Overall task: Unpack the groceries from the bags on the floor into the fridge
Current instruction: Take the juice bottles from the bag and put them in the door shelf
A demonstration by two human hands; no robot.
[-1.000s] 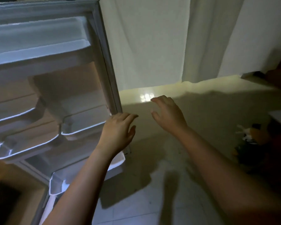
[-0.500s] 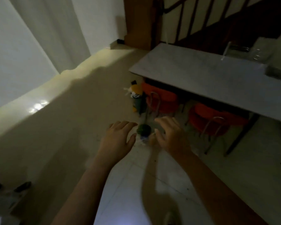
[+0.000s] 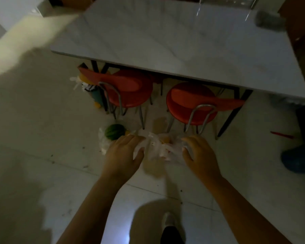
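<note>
I have both hands stretched out over the white plastic bag (image 3: 158, 148) lying crumpled on the pale tiled floor (image 3: 42, 138). My left hand (image 3: 123, 154) hangs palm down at the bag's left side, fingers straight and loosely spread; I cannot tell whether the fingertips touch the plastic. My right hand (image 3: 199, 155) is at the bag's right side, fingers loosely bent and reaching down toward the crumpled film, and I cannot tell whether they have hold of it. A round green fruit (image 3: 114, 132) sits in clear plastic just left of the bag, beside my left fingertips. Something yellow shows through the bag's middle, too blurred to name. Just beyond the bag stand two red stools (image 3: 188, 101) on metal legs, tucked under the near edge of a marble-topped bench (image 3: 165, 41). Another bag of bright packages (image 3: 88, 87) lies farther beyond the bag, left of the stools.
</note>
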